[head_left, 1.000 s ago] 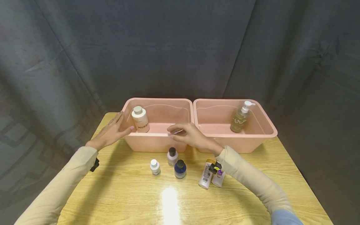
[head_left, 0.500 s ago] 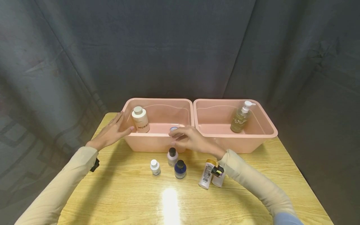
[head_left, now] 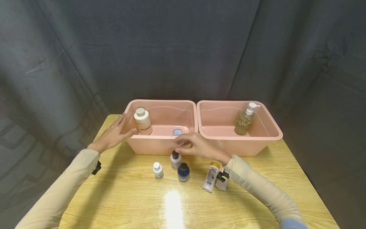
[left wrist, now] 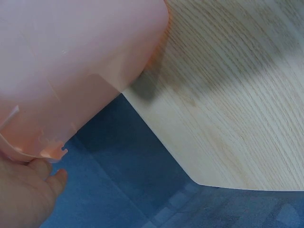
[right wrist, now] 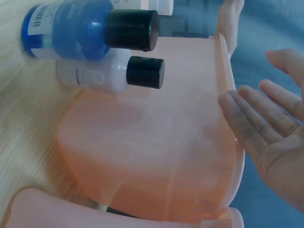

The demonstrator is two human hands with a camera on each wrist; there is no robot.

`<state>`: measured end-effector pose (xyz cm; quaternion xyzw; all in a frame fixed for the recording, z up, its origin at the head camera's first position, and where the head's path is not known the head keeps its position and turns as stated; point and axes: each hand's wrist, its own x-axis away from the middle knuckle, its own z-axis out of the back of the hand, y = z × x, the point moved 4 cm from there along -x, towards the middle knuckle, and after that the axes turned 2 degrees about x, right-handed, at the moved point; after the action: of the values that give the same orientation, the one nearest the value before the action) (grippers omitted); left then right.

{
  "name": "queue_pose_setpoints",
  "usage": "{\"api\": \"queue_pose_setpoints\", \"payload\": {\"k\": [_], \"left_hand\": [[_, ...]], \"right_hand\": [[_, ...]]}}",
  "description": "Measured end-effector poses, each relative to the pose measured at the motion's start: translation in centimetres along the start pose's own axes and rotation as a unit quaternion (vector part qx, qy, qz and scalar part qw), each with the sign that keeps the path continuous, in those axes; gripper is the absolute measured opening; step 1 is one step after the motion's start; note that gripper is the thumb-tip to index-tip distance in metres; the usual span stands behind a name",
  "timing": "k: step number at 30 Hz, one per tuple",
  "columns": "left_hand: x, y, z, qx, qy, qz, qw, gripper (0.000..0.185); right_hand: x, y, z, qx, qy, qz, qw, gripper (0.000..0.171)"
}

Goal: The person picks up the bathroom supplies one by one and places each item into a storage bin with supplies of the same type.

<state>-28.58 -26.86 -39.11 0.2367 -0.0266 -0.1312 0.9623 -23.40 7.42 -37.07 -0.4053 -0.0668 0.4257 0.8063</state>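
My left hand (head_left: 112, 133) rests with spread fingers on the left front corner of the left pink bin (head_left: 154, 146); the left wrist view shows it at the rim. My right hand (head_left: 194, 144) hovers over that bin's front rim, thumb apart from fingers and nothing between them, as the right wrist view confirms. Inside the bin stand a white bottle (head_left: 143, 122) lettered "MURRA" and, partly behind the front wall, a small blue-and-white item (head_left: 177, 132). Just below the right fingers are a pale lilac bottle (head_left: 175, 161) with a black cap and a dark blue bottle (head_left: 183, 173).
A small white bottle (head_left: 158, 170) stands on the wooden table (head_left: 128, 197). Two pale bottles, one gold-capped (head_left: 211, 177), the other partly hidden (head_left: 222, 184), are near the right wrist. The right pink bin (head_left: 234, 148) holds a green pump bottle (head_left: 243, 122).
The right hand has let go of the small blue-and-white item in the left bin and drawn back toward the front rim and lilac bottle. The left hand has stayed put.
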Motion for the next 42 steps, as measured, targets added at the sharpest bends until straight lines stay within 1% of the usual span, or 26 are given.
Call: {"api": "queue_pose_setpoints", "payload": {"k": [3, 11, 20, 26, 35, 39, 42], "left_hand": [[0.0, 0.0, -0.1, -0.001, 0.001, -0.003, 1.0, 0.095], [0.0, 0.1, 0.1, -0.004, 0.006, -0.004, 1.0, 0.095], [0.0, 0.1, 0.1, -0.009, 0.003, -0.002, 1.0, 0.096], [0.0, 0.0, 0.0, -0.006, 0.004, -0.004, 1.0, 0.095], [0.1, 0.1, 0.0, -0.007, 0.001, 0.001, 1.0, 0.096], [0.2, 0.1, 0.0, -0.009, 0.001, 0.002, 1.0, 0.095], [0.2, 0.1, 0.0, -0.009, 0.003, 0.001, 1.0, 0.095]], "right_hand": [[0.2, 0.2, -0.1, 0.013, -0.004, -0.007, 1.0, 0.039], [0.8, 0.7, -0.5, 0.042, 0.0, -0.005, 0.999, 0.036], [1.1, 1.4, -1.6, 0.089, -0.002, 0.016, 0.996, 0.038], [1.3, 2.1, -2.3, 0.118, 0.011, 0.006, 0.993, 0.04], [1.3, 3.5, -2.9, 0.121, 0.005, -0.017, 0.993, 0.044], [1.2, 4.0, -3.1, 0.116, 0.01, -0.026, 0.993, 0.045], [1.1, 4.4, -3.2, 0.124, 0.015, -0.03, 0.992, 0.044]]}}
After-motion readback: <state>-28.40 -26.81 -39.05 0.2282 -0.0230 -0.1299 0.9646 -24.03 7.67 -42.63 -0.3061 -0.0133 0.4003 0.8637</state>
